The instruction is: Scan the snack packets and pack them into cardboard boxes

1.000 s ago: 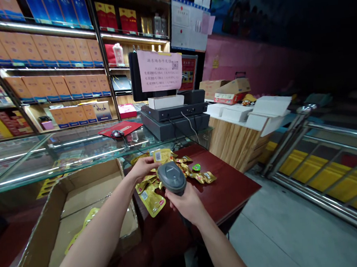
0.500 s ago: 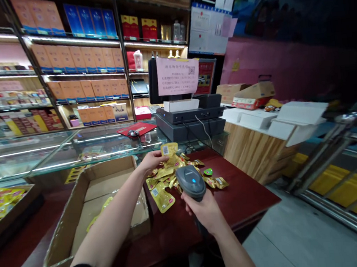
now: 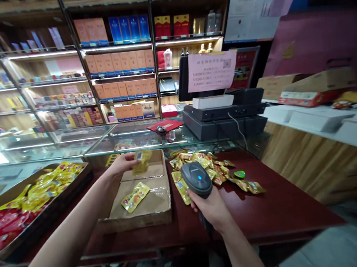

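The barcode scanner [image 3: 196, 179] is dark grey with a glowing blue dot, the snack sachets [image 3: 201, 169] glossy yellow with red print, the counter [image 3: 270, 221] deep maroon, and the paper notice [image 3: 212, 71] pale pink.

The person has 2 bare arms that reach forward from the bottom of the view. The long left arm [image 3: 65, 243] goes up at a low slant, and the left hand [image 3: 121, 165] is lifted with its back upward, its fingers [image 3: 129, 159] stretched forward and pinching together. The right forearm [image 3: 243, 250] rises more steeply, and the right hand [image 3: 210, 208] is closed in a firm, curled grip.
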Tool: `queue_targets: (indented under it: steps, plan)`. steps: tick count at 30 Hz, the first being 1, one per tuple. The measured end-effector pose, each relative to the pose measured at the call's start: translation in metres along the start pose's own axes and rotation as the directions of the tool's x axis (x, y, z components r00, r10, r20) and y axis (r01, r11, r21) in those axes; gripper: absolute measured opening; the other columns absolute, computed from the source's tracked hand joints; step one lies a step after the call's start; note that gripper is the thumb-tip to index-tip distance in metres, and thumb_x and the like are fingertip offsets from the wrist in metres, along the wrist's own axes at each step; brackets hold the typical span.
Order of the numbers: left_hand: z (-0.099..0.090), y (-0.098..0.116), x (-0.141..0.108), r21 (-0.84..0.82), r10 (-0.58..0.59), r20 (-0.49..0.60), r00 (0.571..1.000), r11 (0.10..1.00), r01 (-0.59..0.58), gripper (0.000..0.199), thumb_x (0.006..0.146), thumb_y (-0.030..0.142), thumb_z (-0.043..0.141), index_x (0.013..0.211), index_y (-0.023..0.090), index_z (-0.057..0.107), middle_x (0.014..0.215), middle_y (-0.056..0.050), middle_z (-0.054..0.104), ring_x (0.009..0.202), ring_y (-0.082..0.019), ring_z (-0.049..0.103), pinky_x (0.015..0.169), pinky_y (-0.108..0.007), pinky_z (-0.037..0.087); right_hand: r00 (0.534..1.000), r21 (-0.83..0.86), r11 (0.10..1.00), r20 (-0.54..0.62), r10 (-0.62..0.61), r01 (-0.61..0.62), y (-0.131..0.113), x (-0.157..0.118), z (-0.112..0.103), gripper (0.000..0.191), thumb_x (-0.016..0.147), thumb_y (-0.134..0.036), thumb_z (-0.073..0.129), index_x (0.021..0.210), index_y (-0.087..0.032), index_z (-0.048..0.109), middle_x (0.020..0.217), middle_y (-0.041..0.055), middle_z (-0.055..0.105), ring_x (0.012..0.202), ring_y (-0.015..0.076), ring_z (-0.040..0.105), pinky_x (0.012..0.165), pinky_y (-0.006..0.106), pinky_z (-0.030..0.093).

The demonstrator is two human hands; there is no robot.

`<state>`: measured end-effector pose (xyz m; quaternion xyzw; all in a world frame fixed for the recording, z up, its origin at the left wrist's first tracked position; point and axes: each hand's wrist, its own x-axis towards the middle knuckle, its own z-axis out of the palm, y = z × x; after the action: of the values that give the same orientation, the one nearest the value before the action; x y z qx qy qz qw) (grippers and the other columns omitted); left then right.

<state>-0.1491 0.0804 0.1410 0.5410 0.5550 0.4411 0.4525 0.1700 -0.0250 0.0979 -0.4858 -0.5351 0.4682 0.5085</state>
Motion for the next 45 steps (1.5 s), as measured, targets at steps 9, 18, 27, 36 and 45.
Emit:
queue_targets:
  steps: [9, 18, 27, 36, 45]
  plan:
    - [0.011, 0.003, -0.008, -0.019, 0.029, 0.004, 1.000, 0.999, -0.029, 0.064, 0.049, 0.045, 0.092, 0.106, 0.019, 0.076, 0.103, -0.009, 0.076, 0.090, -0.020, 0.069, 0.073, -0.028, 0.057, 0.999, -0.020, 0.999, 0.035, 0.029, -0.028, -0.001, 0.001, 0.012, 0.023, 0.066, -0.040, 0.073, 0.064, -0.019, 0.064, 0.048, 0.0009, 0.060, 0.042, 0.0148, 0.053, 0.042, 0.025, 0.043]
    - [0.169, 0.000, 0.017, 0.287, 0.122, 0.456, 0.882, 0.918, -0.275, 0.041, 0.067, 0.032, 0.079, 0.105, 0.016, 0.077, 0.089, -0.006, 0.077, 0.081, -0.020, 0.070, 0.075, -0.028, 0.052, 0.991, -0.135, 0.991, -0.134, -0.003, -0.016, -0.003, -0.014, -0.041, 0.022, 0.070, -0.038, 0.069, 0.066, -0.017, 0.064, 0.047, 0.0001, 0.060, 0.042, 0.0140, 0.053, 0.044, 0.025, 0.043]
    - [0.212, -0.014, -0.008, 0.941, -0.039, 0.319, 0.947, 0.130, -0.311, 0.069, 0.086, 0.070, 0.051, 0.099, 0.008, 0.078, 0.100, -0.029, 0.073, 0.098, -0.038, 0.072, 0.079, -0.040, 0.054, 0.972, -0.112, 0.990, -0.226, 0.062, -0.089, 0.011, -0.021, -0.062, 0.022, 0.071, -0.038, 0.066, 0.069, -0.017, 0.062, 0.046, -0.0019, 0.057, 0.042, 0.0124, 0.053, 0.043, 0.023, 0.042]
    - [0.201, -0.018, -0.011, 0.857, -0.191, 0.510, 0.839, 0.025, -0.515, 0.043, 0.080, 0.043, 0.073, 0.110, 0.013, 0.076, 0.107, -0.025, 0.074, 0.103, -0.039, 0.070, 0.084, -0.042, 0.054, 0.983, -0.114, 0.992, -0.179, 0.037, -0.058, 0.026, -0.024, -0.065, 0.025, 0.074, -0.041, 0.067, 0.072, -0.017, 0.060, 0.048, -0.0018, 0.058, 0.042, 0.0121, 0.053, 0.044, 0.023, 0.043]
    - [0.142, -0.024, -0.031, 0.765, -0.106, 0.630, 0.769, 0.254, -0.592, 0.067, 0.080, 0.061, 0.063, 0.137, 0.027, 0.061, 0.126, -0.014, 0.069, 0.112, -0.034, 0.067, 0.091, -0.039, 0.052, 0.985, -0.118, 0.993, -0.175, 0.003, -0.024, 0.028, -0.044, -0.081, 0.028, 0.074, -0.043, 0.071, 0.073, -0.018, 0.060, 0.052, -0.0008, 0.059, 0.045, 0.0136, 0.055, 0.046, 0.024, 0.046]
